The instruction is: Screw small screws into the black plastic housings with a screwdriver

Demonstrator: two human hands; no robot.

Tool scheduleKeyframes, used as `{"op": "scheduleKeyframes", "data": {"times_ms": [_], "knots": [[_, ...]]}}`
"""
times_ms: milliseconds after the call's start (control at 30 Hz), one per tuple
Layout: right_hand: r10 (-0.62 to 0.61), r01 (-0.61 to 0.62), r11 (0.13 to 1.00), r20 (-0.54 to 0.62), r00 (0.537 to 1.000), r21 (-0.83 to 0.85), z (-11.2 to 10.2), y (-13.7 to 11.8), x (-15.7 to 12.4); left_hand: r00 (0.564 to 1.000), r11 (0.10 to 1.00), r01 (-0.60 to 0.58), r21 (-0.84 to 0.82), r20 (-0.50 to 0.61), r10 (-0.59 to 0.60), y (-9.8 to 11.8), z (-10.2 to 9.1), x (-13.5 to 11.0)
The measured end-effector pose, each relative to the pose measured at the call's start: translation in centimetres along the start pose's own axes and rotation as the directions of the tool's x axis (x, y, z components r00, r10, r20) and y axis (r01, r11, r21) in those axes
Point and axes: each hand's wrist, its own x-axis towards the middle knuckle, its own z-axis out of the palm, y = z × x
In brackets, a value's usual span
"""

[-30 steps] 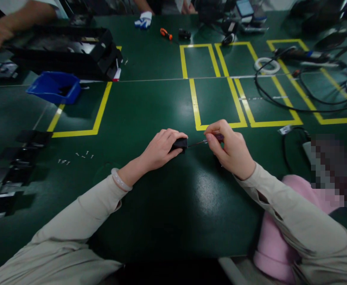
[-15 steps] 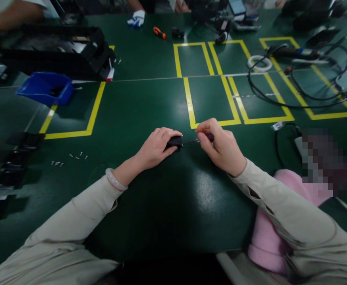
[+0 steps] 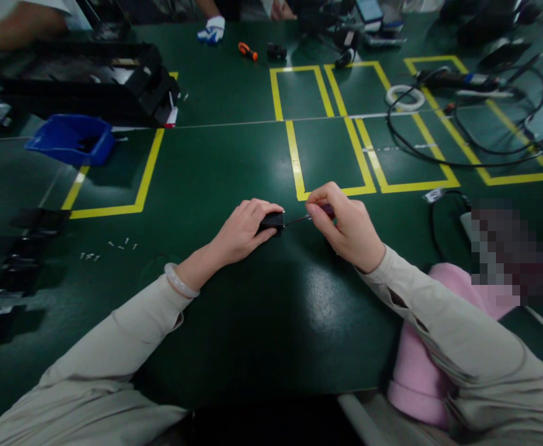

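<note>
My left hand (image 3: pixel 242 230) is closed around a small black block-shaped part (image 3: pixel 272 220), holding it on the green table; its fingers hide much of it. In my right hand (image 3: pixel 345 224) is a screwdriver (image 3: pixel 329 211) with a dark reddish handle, gripped between thumb and fingers. Its thin shaft points left, and the tip meets the right end face of the black part. Whether a screw sits at the tip is too small to tell. Several small screws (image 3: pixel 121 244) lie loose on the table to the left of my left hand.
A blue bin (image 3: pixel 73 139) and a long black housing (image 3: pixel 80 87) stand at the upper left. Several black parts (image 3: pixel 20 249) line the left side. Black cable (image 3: pixel 438 162) loops across the right. Pink cloth (image 3: pixel 417 371) lies under my right forearm. Other people's arms show at the far edge.
My right hand has shifted very slightly, with the screwdriver still against the black part. The left hand keeps its hold. The whole view has moved a little.
</note>
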Motion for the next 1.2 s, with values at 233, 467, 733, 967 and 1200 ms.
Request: {"op": "scheduleKeyframes", "data": {"times_ms": [233, 467, 733, 967, 1200], "knots": [[0.023, -0.023, 1.000, 0.016, 1.000, 0.006, 0.14, -0.18, -0.13, 1.000, 1.000, 0.013, -0.006, 0.006, -0.013, -0.05, 0.09, -0.04], [0.007, -0.007, 1.000, 0.025, 1.000, -0.005, -0.09, -0.21, 0.01, 1.000, 1.000, 0.003, -0.009, 0.002, -0.003, 0.02, 0.03, -0.07], [0.038, -0.038, 0.999, 0.003, 0.999, 0.002, -0.03, -0.29, 0.04, 1.000, 1.000, 0.001, -0.012, 0.001, -0.001, -0.07, 0.05, -0.12], [0.028, -0.028, 1.000, 0.025, 0.999, -0.011, -0.17, -0.13, 0.01, 1.000, 1.000, 0.001, -0.012, 0.002, -0.001, -0.03, 0.11, -0.16], [0.015, -0.015, 1.000, 0.007, 1.000, 0.015, -0.20, -0.20, 0.04, 1.000, 1.000, 0.005, -0.011, 0.003, -0.005, -0.06, 0.09, -0.07]]}}
